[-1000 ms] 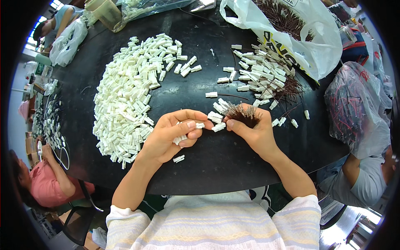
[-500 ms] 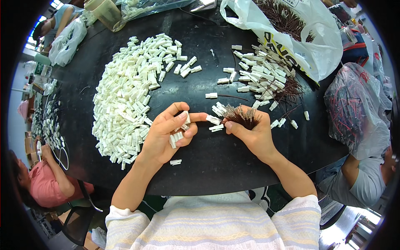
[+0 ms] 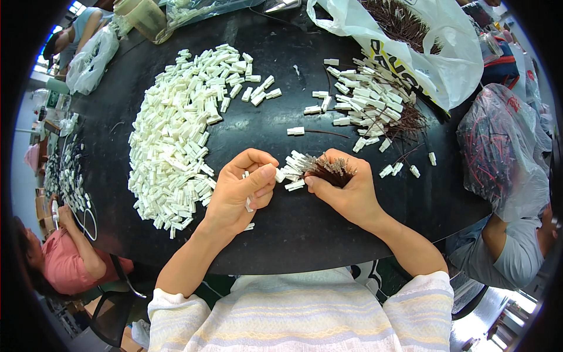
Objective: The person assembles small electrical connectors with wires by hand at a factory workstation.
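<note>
My left hand [image 3: 243, 189] is closed, with a white plastic connector housing [image 3: 279, 175] pinched between thumb and forefinger. Other white housings show partly among its curled fingers. Beside it, my right hand [image 3: 350, 190] grips a bundle of brown wires [image 3: 334, 169] with bare tips fanned upward. Several white housings [image 3: 298, 161] sit at the bundle's left side, close to my left fingertips; which wires they are joined to is hard to see. A large heap of loose white housings [image 3: 170, 141] lies to the left of my hands.
Wires with white housings on their ends [image 3: 375, 102] are piled at the right. A white plastic bag [image 3: 463, 64] of brown wires stands behind them, and a clear bag [image 3: 498, 152] of red and dark wires hangs at the table's right edge. Co-workers sit at both sides.
My left thumb and forefinger have come together on a housing, and the fingers have curled further over the others. The wire bundle in my right hand has shifted slightly left.
</note>
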Motion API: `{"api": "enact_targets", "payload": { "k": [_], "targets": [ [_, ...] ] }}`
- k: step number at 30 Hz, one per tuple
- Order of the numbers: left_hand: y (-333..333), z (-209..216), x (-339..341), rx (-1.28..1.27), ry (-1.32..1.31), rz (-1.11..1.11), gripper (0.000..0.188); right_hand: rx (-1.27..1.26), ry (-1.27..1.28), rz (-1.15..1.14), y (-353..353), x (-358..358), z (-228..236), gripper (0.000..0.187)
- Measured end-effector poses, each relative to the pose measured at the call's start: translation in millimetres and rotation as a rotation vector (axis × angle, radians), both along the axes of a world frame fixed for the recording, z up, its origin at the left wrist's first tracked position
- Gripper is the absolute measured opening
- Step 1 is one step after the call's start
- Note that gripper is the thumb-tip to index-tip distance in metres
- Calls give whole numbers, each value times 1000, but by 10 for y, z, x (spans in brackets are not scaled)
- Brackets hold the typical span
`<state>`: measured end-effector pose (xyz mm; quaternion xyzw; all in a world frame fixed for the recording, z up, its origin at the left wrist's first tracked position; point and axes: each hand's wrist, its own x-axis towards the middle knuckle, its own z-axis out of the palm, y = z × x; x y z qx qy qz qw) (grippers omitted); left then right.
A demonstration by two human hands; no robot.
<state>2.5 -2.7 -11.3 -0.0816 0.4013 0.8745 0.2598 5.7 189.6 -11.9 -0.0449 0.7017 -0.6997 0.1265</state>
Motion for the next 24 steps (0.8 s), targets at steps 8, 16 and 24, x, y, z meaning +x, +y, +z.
{"api": "enact_targets", "payload": {
  "k": [8, 16, 24],
  "targets": [
    [1, 0, 0, -7, -21, 40, 11, 19, 43, -11, 0, -1, -18, 12],
    [7, -24, 6, 18, 5, 31, 11, 103, 31, 14, 20, -5, -24, 11],
    [-6, -30, 11, 62, 7, 12, 10, 4, 4, 18, 22, -14, -14, 12]
  ]
}}
